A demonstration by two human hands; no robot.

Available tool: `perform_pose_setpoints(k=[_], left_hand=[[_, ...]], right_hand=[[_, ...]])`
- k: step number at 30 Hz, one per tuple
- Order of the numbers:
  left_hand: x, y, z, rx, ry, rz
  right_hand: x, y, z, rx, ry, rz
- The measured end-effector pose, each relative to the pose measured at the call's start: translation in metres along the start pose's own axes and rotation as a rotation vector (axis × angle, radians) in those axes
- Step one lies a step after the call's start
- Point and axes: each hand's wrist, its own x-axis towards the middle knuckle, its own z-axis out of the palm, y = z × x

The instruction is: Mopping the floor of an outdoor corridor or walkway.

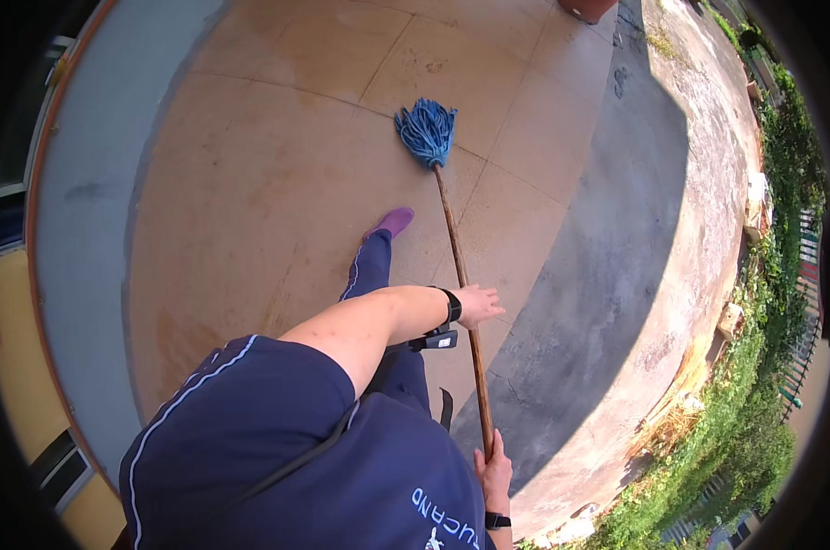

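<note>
A mop with blue fabric strands (426, 134) and a long brown wooden handle (453, 229) stretches out ahead of me, its head lying on the tiled floor. Close to my body, my right hand (495, 473) is closed round the handle near its upper end, the thumb along the wood. Further down, my left hand (477, 305) lies across the handle. Its fingers stretch out to the right, slightly apart, rather than wrapping round; the palm side is hidden. A black strap with a small device (435, 340) is at my left wrist.
Beige floor tiles (250, 156) look damp in places. My purple shoe (396, 221) stands left of the handle. A grey strip (94, 229) and a yellow wall (16, 357) run along the left. To the right are shaded concrete (607, 275), plants (745, 403) and a fence. A reddish pot (587, 9) stands far ahead.
</note>
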Motion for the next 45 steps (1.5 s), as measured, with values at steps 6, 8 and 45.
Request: perform_pose_setpoints(k=[6,8,45], left_hand=[[0.017,0.148,0.123,-0.055,-0.906,0.346],[0.001,0.162,0.136,-0.003,-0.831,0.4],[-0.113,-0.115,-0.029,-0.256,0.279,-0.745]], right_hand=[[-0.161,0.012,-0.01,-0.022,-0.14,0.249],[-0.178,0.01,-0.004,0.003,-0.237,0.271],[0.204,-0.236,0.005,-0.066,0.035,-0.284]])
